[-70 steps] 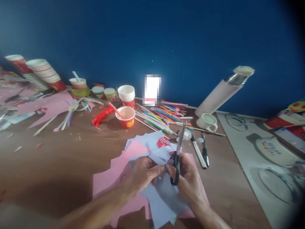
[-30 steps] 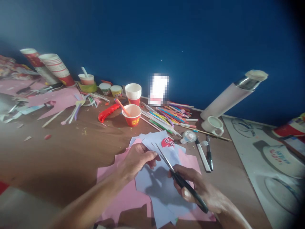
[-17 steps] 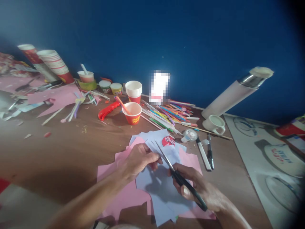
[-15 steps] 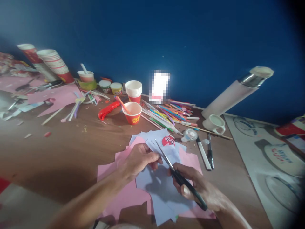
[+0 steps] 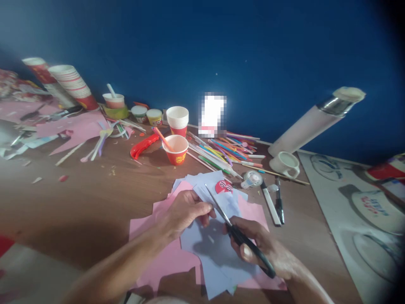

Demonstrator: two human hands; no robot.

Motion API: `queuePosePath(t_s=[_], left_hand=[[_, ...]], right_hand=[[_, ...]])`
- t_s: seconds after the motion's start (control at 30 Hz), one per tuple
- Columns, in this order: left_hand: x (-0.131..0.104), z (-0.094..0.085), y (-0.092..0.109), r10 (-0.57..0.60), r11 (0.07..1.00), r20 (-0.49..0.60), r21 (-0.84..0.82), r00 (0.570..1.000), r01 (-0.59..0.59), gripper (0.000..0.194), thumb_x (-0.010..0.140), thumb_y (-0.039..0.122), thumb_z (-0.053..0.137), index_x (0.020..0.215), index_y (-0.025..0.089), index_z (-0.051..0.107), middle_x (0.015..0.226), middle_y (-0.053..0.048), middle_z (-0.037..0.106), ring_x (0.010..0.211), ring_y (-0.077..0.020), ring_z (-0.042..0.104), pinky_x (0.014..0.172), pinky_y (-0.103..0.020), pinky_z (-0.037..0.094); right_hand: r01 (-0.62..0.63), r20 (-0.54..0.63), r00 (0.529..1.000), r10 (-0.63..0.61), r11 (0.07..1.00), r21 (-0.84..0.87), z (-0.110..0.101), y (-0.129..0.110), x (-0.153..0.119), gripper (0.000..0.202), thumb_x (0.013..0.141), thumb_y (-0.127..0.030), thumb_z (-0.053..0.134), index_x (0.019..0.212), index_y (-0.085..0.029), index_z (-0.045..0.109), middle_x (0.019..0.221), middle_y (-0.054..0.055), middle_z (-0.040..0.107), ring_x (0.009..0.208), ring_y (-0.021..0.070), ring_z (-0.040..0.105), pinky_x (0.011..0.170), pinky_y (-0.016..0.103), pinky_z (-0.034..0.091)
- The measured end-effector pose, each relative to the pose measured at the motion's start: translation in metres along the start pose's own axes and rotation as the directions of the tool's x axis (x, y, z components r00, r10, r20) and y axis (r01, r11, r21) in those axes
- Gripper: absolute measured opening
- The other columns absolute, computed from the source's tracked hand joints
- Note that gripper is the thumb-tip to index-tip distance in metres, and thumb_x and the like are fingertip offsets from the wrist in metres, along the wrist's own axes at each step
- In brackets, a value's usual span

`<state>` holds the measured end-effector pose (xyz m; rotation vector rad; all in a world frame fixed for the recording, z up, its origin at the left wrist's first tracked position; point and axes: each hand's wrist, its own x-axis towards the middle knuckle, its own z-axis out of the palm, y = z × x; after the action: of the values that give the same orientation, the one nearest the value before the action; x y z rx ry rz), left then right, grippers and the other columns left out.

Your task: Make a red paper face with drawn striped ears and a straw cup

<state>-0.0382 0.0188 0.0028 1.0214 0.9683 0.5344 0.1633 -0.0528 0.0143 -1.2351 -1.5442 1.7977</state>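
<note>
My left hand (image 5: pixel 193 209) pinches a piece of light blue paper (image 5: pixel 226 202) between thumb and fingers, above a pile of sheets. Black-handled scissors (image 5: pixel 249 249) are in my right hand (image 5: pixel 253 240), their blades pointing up and to the left across the held paper. Beneath both hands lie stacked light blue sheets (image 5: pixel 218 266) on top of pink sheets (image 5: pixel 158 266). A red paper piece with round eye-like marks (image 5: pixel 223 186) is just beyond the blade tips, at the far edge of the pile.
Behind the pile are a red paper cup (image 5: pixel 176 156), a red curved object (image 5: pixel 144 147) and scattered coloured sticks (image 5: pixel 218 154). Right of it lie a tape roll (image 5: pixel 252 179), a white cutter (image 5: pixel 271 204) and a black pen (image 5: pixel 279 204). A mug (image 5: pixel 284 164) stands near a flask (image 5: pixel 303 131).
</note>
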Motion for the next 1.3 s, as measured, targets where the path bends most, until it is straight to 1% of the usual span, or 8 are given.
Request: queuePosePath(t_s=[0.23, 0.37, 0.47, 0.67, 0.77, 1.0, 1.1, 1.3], left_hand=[[-0.0004, -0.0007, -0.0015, -0.006, 1.000, -0.005, 0.030, 1.000, 0.007, 0.019, 0.066, 0.029, 0.059, 0.062, 0.012, 0.067, 0.056, -0.003, 0.062, 0.043, -0.0092, 0.051, 0.040, -0.020, 0.026], [0.0009, -0.0017, -0.0044, 0.012, 1.000, 0.006, 0.021, 1.000, -0.012, 0.019, 0.068, 0.030, 0.060, 0.064, 0.012, 0.067, 0.057, -0.003, 0.063, 0.043, -0.0089, 0.051, 0.042, -0.020, 0.029], [0.0015, -0.0025, -0.0046, 0.009, 1.000, 0.002, 0.019, 1.000, -0.009, 0.019, 0.068, 0.030, 0.060, 0.063, 0.012, 0.066, 0.057, -0.004, 0.064, 0.043, -0.0091, 0.052, 0.042, -0.021, 0.030], [0.0008, -0.0023, -0.0002, -0.035, 0.999, 0.004, 0.037, 0.999, 0.034, 0.019, 0.065, 0.029, 0.060, 0.059, 0.011, 0.065, 0.054, -0.003, 0.062, 0.041, -0.0096, 0.053, 0.041, -0.020, 0.031], [0.0015, -0.0024, -0.0002, -0.033, 0.999, 0.015, 0.013, 0.999, 0.033, 0.018, 0.065, 0.028, 0.060, 0.059, 0.011, 0.065, 0.057, -0.004, 0.064, 0.042, -0.0094, 0.053, 0.043, -0.021, 0.034], [-0.0003, -0.0029, -0.0019, -0.027, 0.999, 0.044, -0.033, 0.999, 0.028, 0.013, 0.066, 0.024, 0.060, 0.063, 0.012, 0.064, 0.062, -0.002, 0.066, 0.042, -0.0081, 0.054, 0.045, -0.020, 0.036], [-0.0003, -0.0024, -0.0007, -0.019, 0.997, 0.071, -0.067, 0.997, 0.024, 0.011, 0.065, 0.022, 0.060, 0.062, 0.012, 0.063, 0.060, -0.001, 0.065, 0.042, -0.0074, 0.054, 0.046, -0.020, 0.037], [0.0028, -0.0031, -0.0002, -0.034, 0.992, 0.115, -0.116, 0.993, 0.047, 0.013, 0.063, 0.024, 0.062, 0.062, 0.011, 0.063, 0.058, -0.002, 0.065, 0.040, -0.0078, 0.054, 0.046, -0.020, 0.041]], right_hand=[[-0.012, 0.015, 1.000, 0.012, 1.000, 0.011, -0.0026, 0.0047, -0.0001, 0.056, 0.072, -0.070, 0.056, 0.081, -0.016, 0.050, 0.066, -0.003, 0.043, 0.059, 0.0095, 0.033, 0.050, 0.020, 0.027], [-0.022, 0.011, 1.000, 0.022, 1.000, 0.004, -0.0024, 0.0026, -0.0004, 0.059, 0.070, -0.072, 0.056, 0.085, -0.015, 0.052, 0.066, -0.002, 0.043, 0.058, 0.0093, 0.033, 0.049, 0.020, 0.026], [-0.026, 0.004, 1.000, 0.026, 1.000, -0.001, -0.0018, 0.0010, -0.0007, 0.059, 0.070, -0.072, 0.056, 0.084, -0.014, 0.053, 0.065, -0.002, 0.044, 0.057, 0.0092, 0.033, 0.048, 0.020, 0.027], [-0.041, -0.011, 0.999, 0.041, 0.998, -0.041, -0.0017, 0.0003, -0.0011, 0.041, 0.074, -0.054, 0.061, 0.082, -0.014, 0.053, 0.064, -0.003, 0.042, 0.058, 0.0098, 0.034, 0.051, 0.021, 0.028], [-0.039, -0.015, 0.999, 0.039, 0.998, -0.048, -0.0026, 0.0015, -0.0006, 0.038, 0.072, -0.050, 0.063, 0.080, -0.015, 0.053, 0.063, -0.003, 0.042, 0.058, 0.0099, 0.034, 0.051, 0.021, 0.028], [-0.048, -0.041, 0.998, 0.044, 0.993, -0.103, -0.0053, 0.0029, -0.0012, 0.042, 0.070, -0.054, 0.064, 0.079, -0.014, 0.056, 0.062, -0.003, 0.042, 0.059, 0.0113, 0.035, 0.053, 0.023, 0.030], [-0.039, -0.048, 0.998, 0.033, 0.990, -0.135, -0.0075, 0.0045, -0.0019, 0.046, 0.069, -0.057, 0.065, 0.080, -0.013, 0.058, 0.062, -0.003, 0.041, 0.060, 0.0117, 0.035, 0.053, 0.023, 0.031], [-0.028, -0.064, 0.998, 0.016, 0.980, -0.198, -0.0094, 0.0075, -0.0027, 0.053, 0.070, -0.064, 0.063, 0.084, -0.012, 0.062, 0.064, -0.001, 0.043, 0.061, 0.0122, 0.036, 0.053, 0.022, 0.034]])
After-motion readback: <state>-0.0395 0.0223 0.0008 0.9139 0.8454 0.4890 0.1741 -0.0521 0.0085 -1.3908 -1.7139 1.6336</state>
